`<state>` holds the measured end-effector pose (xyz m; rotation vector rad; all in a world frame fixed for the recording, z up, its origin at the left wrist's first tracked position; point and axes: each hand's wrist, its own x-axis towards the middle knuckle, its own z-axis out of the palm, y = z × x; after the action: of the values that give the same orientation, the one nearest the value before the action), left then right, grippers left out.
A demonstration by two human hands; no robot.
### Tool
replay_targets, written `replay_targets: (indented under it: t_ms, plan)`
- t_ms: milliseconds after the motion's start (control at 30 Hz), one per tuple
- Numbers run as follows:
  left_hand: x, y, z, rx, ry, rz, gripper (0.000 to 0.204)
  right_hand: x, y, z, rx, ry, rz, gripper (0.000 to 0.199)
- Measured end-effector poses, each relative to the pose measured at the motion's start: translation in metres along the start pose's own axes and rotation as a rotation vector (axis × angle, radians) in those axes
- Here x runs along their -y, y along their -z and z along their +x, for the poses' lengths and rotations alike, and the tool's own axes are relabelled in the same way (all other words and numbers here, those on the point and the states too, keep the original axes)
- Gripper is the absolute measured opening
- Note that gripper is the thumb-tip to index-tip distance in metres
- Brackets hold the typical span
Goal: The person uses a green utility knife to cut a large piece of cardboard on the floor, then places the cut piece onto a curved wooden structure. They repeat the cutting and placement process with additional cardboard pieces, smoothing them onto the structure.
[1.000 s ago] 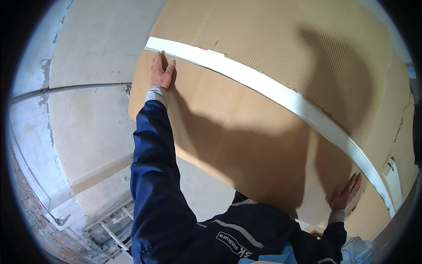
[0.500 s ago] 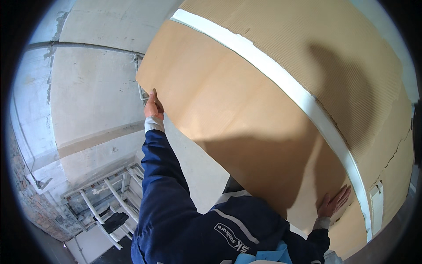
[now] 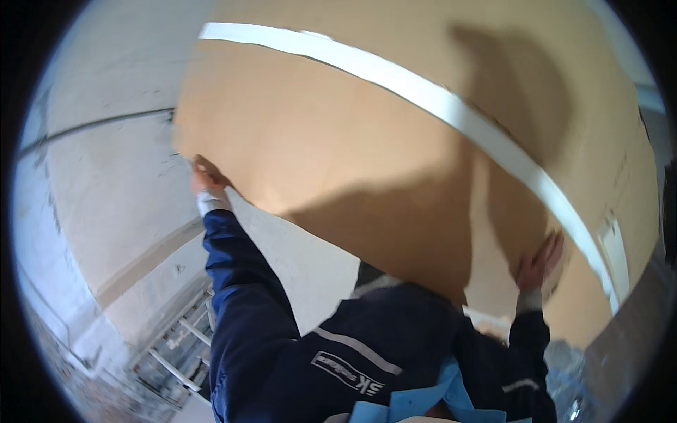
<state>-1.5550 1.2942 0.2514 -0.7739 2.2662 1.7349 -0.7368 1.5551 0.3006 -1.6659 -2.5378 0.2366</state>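
A large brown cardboard sheet [image 3: 338, 141] spreads in front of me, with a long white strip [image 3: 451, 106] running across it from upper left to lower right. My left hand [image 3: 206, 175] grips the sheet's left edge near its lower corner, part of the fingers hidden by the board. On the right, my right hand [image 3: 540, 264] lies against the cardboard below the strip, fingers stretched out and pointing up. A dark shadow falls across the middle and right of the sheet.
At lower left stands a whitish ladder-like metal frame [image 3: 176, 370]. A pale stained wall or floor surface [image 3: 106, 190] stretches along the left. Clear plastic wrapping [image 3: 568, 370] lies at lower right. A short white piece [image 3: 615, 247] is on the cardboard's right side.
The cardboard and the white strip appear shifted left in view, and my left hand has gone left and slightly down with the edge. My right hand sits higher in view, still flat.
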Motion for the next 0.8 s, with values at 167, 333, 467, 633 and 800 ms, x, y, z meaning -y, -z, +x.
replay_targets:
  t_ms: [167,333,467,633,800]
  plan:
    - [-0.017,-0.048,-0.124,0.086,-1.104,0.437,0.095,-0.011,-0.001,-0.005,0.041,-0.006,-0.091,0.087]
    - [0.059,-0.086,-0.336,0.837,-1.631,0.932,0.106,-0.016,-0.005,-0.005,0.001,0.028,-0.061,0.085]
    - [0.129,-0.102,-0.459,1.337,-1.468,0.861,0.11,-0.022,-0.009,-0.007,-0.015,0.036,-0.116,0.084]
    - [0.143,-0.108,-0.449,1.259,-1.556,0.924,0.097,-0.024,-0.013,-0.008,-0.024,0.015,-0.145,0.082]
    - [0.122,-0.112,-0.389,0.993,-1.518,1.021,0.103,-0.021,-0.01,-0.01,-0.042,0.023,-0.192,0.082]
